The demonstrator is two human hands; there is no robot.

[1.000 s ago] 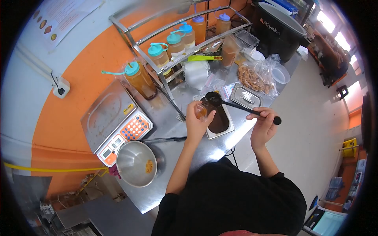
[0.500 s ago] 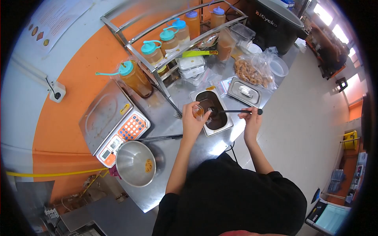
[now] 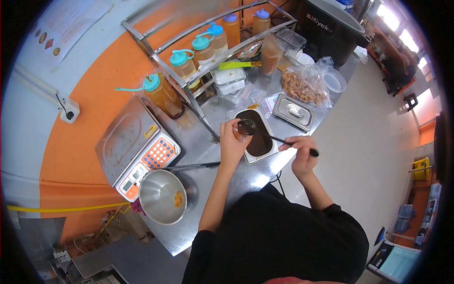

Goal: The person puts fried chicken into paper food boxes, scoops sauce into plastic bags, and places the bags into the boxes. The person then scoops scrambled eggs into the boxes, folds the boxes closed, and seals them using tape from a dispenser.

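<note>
From afar, I watch my left grip (image 3: 231, 150) pinch a small clear cup (image 3: 240, 137) at the black ladle's (image 3: 246, 127) bowl, my right grip (image 3: 304, 155) pinching its handle. Both hang above the counter's (image 3: 201, 146) metal pan (image 3: 264, 157), presumably so drips land inside.

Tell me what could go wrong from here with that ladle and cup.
The bowl of the black ladle is right at the small clear cup, so any spill could run over the left hand. The right hand grips the ladle far back, so its bowl may wobble. Drips could also land on the rim of the steel pan, close by.
</note>
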